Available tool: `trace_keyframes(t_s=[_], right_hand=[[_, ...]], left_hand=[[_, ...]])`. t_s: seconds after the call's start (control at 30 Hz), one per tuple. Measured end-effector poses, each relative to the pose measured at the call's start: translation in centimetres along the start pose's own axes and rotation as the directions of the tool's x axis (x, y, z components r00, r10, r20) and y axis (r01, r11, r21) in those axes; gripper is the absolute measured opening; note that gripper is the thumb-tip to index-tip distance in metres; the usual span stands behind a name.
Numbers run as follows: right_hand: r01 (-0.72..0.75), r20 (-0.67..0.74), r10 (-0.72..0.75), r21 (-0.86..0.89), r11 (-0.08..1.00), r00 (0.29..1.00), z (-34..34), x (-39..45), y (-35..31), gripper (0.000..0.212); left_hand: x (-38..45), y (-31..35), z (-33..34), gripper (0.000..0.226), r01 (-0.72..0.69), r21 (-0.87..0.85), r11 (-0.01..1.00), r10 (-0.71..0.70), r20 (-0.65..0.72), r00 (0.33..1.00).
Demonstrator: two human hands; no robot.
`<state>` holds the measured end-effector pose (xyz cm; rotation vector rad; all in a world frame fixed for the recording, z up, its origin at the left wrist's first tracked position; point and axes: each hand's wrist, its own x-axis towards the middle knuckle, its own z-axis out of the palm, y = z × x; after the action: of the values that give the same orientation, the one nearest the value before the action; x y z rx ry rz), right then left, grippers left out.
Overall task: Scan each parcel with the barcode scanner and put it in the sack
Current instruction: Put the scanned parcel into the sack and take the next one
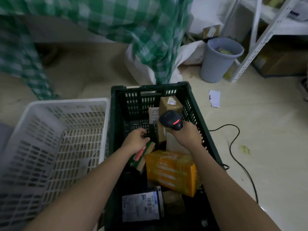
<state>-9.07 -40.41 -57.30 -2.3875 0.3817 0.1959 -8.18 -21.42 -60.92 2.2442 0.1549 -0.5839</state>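
Note:
A dark green crate (116, 114) in front of me holds several parcels. My left hand (135, 140) reaches into it and grips a small box with a green and red wrapper (141, 155). My right hand (186, 134) holds a black barcode scanner (170, 120) with a red light, pointed down over the crate. Under it lie an orange box (171, 170), a brown carton (170, 104) with a white label, and a dark parcel with a printed label (140, 207). A white sack (141, 67) stands beyond the crate, partly covered by green checked cloth (150, 30).
A white plastic basket (50, 139) sits left of the crate. A grey bin (218, 59) and white metal shelving (266, 39) stand at the back right. The scanner's black cable (236, 144) trails over the floor on the right, near a scrap of white paper (215, 98).

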Motion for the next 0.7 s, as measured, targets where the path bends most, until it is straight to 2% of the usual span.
trace_keyframes(t_s=[0.17,0.23,0.37,0.43,0.57,0.7], right_hand=[[-0.041,0.222,0.052,-0.055,0.998,0.974,4.3,2.6,0.1,0.018],[-0.044,0.247,0.063,-0.082,0.996,0.967,5.7,3.6,0.2,0.017],[-0.078,0.243,0.110,-0.137,0.987,0.964,7.4,5.1,1.2,0.020],[-0.088,0.260,0.125,-0.151,0.985,0.958,7.8,5.4,1.5,0.022],[-0.095,0.271,0.133,-0.149,0.984,0.953,8.4,5.8,1.9,0.021],[-0.072,0.310,0.107,-0.123,0.990,0.945,8.8,5.5,2.1,0.019]], left_hand=[[1.8,-5.4,2.3,0.050,0.149,0.011,0.989,-0.149,0.063,0.987],[2.7,-6.7,3.2,0.062,0.193,0.066,0.979,-0.198,0.062,0.978],[4.0,-7.5,5.0,0.100,0.251,0.245,0.936,-0.286,0.115,0.951],[4.4,-7.9,5.8,0.106,0.305,0.267,0.914,-0.349,0.139,0.927],[4.8,-9.1,6.8,0.108,0.275,0.288,0.917,-0.339,0.202,0.919],[4.7,-10.0,7.1,0.114,0.218,0.326,0.920,-0.291,0.196,0.937]])
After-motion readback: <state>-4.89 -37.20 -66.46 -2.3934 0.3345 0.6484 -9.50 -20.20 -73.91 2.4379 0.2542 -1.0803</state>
